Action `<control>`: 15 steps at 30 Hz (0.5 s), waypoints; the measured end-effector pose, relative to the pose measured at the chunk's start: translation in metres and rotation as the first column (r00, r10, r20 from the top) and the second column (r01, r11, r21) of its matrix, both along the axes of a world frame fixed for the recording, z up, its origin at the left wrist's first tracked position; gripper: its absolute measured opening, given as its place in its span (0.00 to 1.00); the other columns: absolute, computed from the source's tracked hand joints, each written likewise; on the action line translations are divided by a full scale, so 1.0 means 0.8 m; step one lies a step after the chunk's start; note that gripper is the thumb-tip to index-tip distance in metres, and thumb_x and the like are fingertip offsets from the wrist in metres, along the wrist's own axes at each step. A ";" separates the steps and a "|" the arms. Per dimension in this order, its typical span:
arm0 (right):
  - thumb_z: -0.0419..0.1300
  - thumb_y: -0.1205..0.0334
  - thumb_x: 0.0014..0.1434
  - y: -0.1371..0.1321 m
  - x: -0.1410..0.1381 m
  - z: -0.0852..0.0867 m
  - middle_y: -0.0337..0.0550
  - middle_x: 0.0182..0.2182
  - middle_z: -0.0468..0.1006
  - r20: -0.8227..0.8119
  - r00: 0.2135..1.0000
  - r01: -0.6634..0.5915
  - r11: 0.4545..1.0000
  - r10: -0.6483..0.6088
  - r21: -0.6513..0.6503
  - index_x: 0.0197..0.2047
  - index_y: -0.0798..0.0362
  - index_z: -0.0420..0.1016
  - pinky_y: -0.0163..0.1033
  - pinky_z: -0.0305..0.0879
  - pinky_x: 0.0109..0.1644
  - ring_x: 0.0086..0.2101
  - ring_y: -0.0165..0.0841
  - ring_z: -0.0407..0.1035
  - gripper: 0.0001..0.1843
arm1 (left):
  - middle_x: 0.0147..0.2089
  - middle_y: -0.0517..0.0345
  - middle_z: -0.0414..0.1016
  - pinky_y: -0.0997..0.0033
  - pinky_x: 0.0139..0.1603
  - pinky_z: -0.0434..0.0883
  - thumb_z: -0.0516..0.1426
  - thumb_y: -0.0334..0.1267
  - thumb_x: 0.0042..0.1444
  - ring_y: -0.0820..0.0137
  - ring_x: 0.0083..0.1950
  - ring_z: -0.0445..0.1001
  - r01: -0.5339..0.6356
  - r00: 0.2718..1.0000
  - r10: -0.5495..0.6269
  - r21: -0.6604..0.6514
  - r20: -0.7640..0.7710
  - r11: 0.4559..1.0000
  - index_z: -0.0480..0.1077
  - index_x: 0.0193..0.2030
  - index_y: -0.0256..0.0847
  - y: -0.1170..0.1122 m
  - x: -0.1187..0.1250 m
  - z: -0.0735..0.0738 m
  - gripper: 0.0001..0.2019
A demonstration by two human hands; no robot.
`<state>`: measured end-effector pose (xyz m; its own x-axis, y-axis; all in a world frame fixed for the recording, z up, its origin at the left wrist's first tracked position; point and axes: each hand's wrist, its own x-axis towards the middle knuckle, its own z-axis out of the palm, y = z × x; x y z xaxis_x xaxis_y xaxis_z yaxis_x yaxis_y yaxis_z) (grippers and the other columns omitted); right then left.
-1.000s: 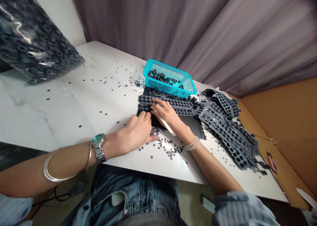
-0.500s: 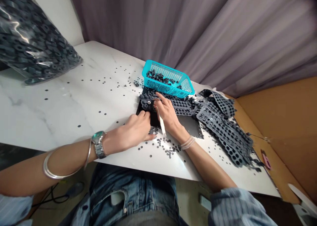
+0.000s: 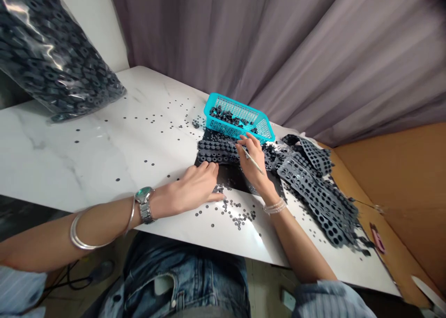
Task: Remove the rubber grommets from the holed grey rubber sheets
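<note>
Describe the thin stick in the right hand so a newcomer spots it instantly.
On the white marble table, find the turquoise plastic basket. Just in front of it sits the right hand, pinching a slim pale stick, the only light, thin item among the dark rings and perforated strips.

mauve-grey curtain (image 3: 223, 44) behind a white marble table (image 3: 69, 162), cardboard panel (image 3: 400, 183) at right

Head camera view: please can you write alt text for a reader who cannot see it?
A person's left hand rests against a strip of dark rubber rings while the right hand holds a thin pale stick, on a white marble table. Nearby are a turquoise plastic basket and punched grey rubber sheets.
</note>
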<state>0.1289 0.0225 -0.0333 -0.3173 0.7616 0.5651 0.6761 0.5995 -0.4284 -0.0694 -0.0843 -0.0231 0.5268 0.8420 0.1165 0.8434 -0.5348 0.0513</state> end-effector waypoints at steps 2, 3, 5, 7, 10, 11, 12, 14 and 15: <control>0.53 0.56 0.67 -0.002 -0.002 0.000 0.52 0.54 0.76 -0.012 1.000 -0.022 0.999 0.021 -0.030 0.43 0.49 0.73 0.61 0.61 0.64 0.64 0.45 0.59 0.10 | 0.55 0.36 0.70 0.62 0.42 0.67 0.46 0.56 0.67 0.55 0.50 0.71 -0.020 1.000 0.020 -0.005 -0.008 1.000 0.62 0.63 0.27 0.000 -0.006 0.013 0.32; 0.54 0.56 0.67 -0.004 -0.005 0.000 0.51 0.53 0.76 -0.021 0.999 -0.050 0.998 0.049 -0.045 0.43 0.49 0.74 0.60 0.61 0.64 0.63 0.44 0.60 0.10 | 0.56 0.36 0.69 0.62 0.43 0.68 0.46 0.55 0.68 0.55 0.51 0.71 -0.035 0.999 0.035 0.001 -0.013 0.999 0.62 0.63 0.29 0.000 -0.010 0.019 0.30; 0.55 0.57 0.67 -0.009 -0.014 0.000 0.49 0.52 0.77 -0.036 0.991 -0.135 0.988 0.133 -0.080 0.43 0.48 0.74 0.57 0.63 0.64 0.62 0.43 0.62 0.09 | 0.57 0.37 0.68 0.59 0.46 0.68 0.47 0.53 0.68 0.53 0.54 0.69 -0.068 0.997 0.069 0.021 -0.025 0.997 0.64 0.63 0.31 0.002 -0.020 0.027 0.29; 0.55 0.57 0.67 -0.015 -0.023 0.000 0.48 0.52 0.77 -0.033 0.971 -0.238 0.963 0.236 -0.128 0.44 0.48 0.75 0.55 0.64 0.64 0.61 0.41 0.64 0.08 | 0.60 0.35 0.67 0.55 0.52 0.67 0.48 0.55 0.67 0.49 0.59 0.67 -0.089 0.995 0.090 0.031 -0.037 0.996 0.63 0.64 0.32 0.005 -0.029 0.026 0.30; 0.55 0.58 0.68 -0.023 -0.032 -0.001 0.49 0.53 0.76 -0.001 0.938 -0.340 0.919 0.347 -0.200 0.45 0.48 0.75 0.54 0.65 0.64 0.61 0.41 0.65 0.09 | 0.66 0.32 0.61 0.50 0.58 0.63 0.48 0.57 0.66 0.47 0.65 0.62 -0.079 0.996 0.079 0.005 -0.041 0.997 0.60 0.67 0.32 0.009 -0.039 0.012 0.33; 0.54 0.58 0.68 -0.025 -0.033 -0.002 0.49 0.53 0.76 0.009 0.932 -0.353 0.911 0.363 -0.215 0.45 0.48 0.76 0.54 0.64 0.64 0.61 0.41 0.65 0.10 | 0.68 0.32 0.59 0.50 0.60 0.62 0.47 0.58 0.66 0.46 0.66 0.61 -0.073 0.997 0.072 -0.006 -0.037 0.997 0.59 0.68 0.32 0.010 -0.041 0.007 0.34; 0.54 0.58 0.68 -0.026 -0.034 -0.002 0.49 0.53 0.76 0.018 0.928 -0.359 0.906 0.373 -0.226 0.46 0.49 0.76 0.55 0.64 0.64 0.61 0.41 0.64 0.10 | 0.69 0.32 0.58 0.50 0.61 0.62 0.47 0.58 0.66 0.46 0.67 0.60 -0.066 0.997 0.065 -0.014 -0.033 0.998 0.58 0.69 0.32 0.011 -0.042 0.002 0.34; 0.54 0.58 0.68 -0.027 -0.034 -0.003 0.49 0.53 0.77 0.032 0.921 -0.370 0.898 0.388 -0.237 0.46 0.49 0.76 0.55 0.63 0.65 0.62 0.41 0.63 0.10 | 0.70 0.32 0.57 0.50 0.62 0.61 0.47 0.58 0.66 0.47 0.68 0.59 -0.057 0.998 0.056 -0.020 -0.026 0.998 0.57 0.69 0.32 0.011 -0.043 -0.005 0.35; 0.54 0.58 0.68 -0.027 -0.034 -0.004 0.49 0.54 0.77 0.038 0.917 -0.377 0.895 0.396 -0.239 0.47 0.49 0.76 0.55 0.62 0.65 0.62 0.41 0.63 0.10 | 0.71 0.32 0.57 0.50 0.62 0.60 0.47 0.57 0.66 0.47 0.69 0.59 -0.054 0.998 0.053 -0.017 -0.025 0.998 0.57 0.70 0.32 0.011 -0.042 -0.007 0.35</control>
